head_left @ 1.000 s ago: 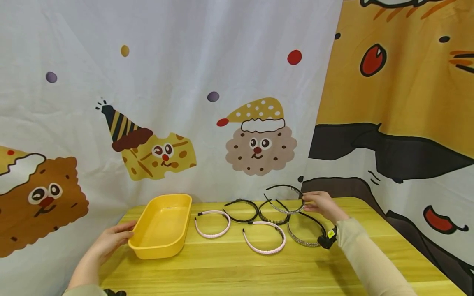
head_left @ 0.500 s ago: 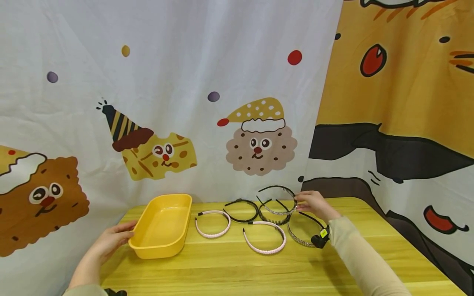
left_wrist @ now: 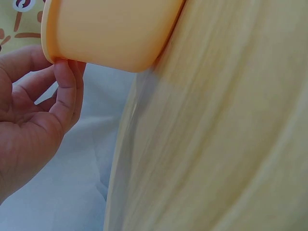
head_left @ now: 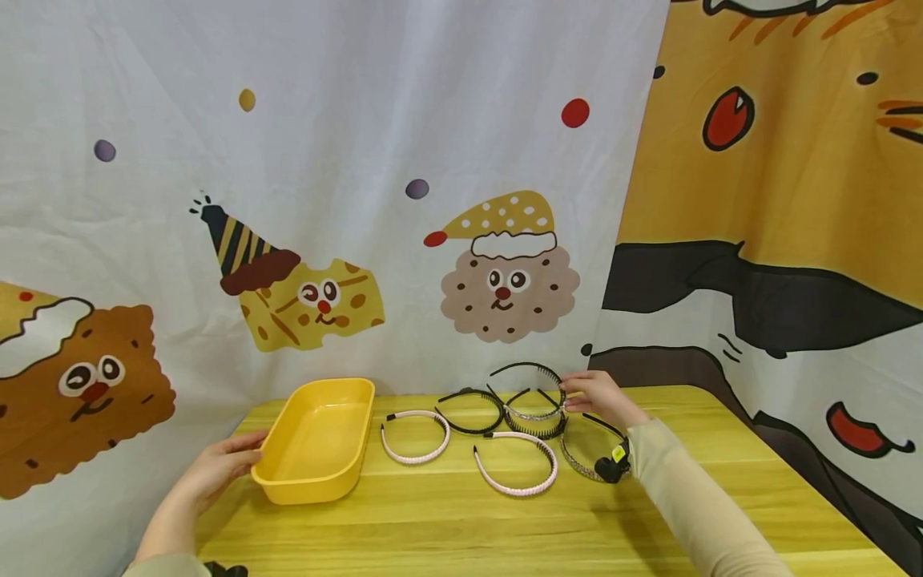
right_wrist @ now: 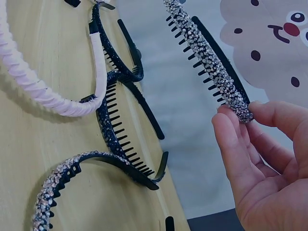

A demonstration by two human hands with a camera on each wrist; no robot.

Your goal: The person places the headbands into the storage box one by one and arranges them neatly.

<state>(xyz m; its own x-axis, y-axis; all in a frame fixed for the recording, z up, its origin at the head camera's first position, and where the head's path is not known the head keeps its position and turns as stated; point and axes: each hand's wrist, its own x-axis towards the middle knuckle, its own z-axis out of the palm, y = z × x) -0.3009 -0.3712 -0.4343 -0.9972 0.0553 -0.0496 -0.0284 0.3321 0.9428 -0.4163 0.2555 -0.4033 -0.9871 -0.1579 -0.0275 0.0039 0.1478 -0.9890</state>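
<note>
And here, up in the air over the black toothed headband (right_wrist: 105, 124), the rhinestone headband (right_wrist: 206, 60) is pinched at one side by the right hand (head_left: 598, 395). At the other end, the yellow tray (head_left: 303, 490) is gripped at its rim by the left hand (head_left: 216, 465) on the wooden surface (head_left: 447, 529). Trouble could be caused by that one-sided pinch: the band may be tilted or dropped. Its comb teeth (a whole row of them!) might be snagged on the headband below if carried low.
</note>
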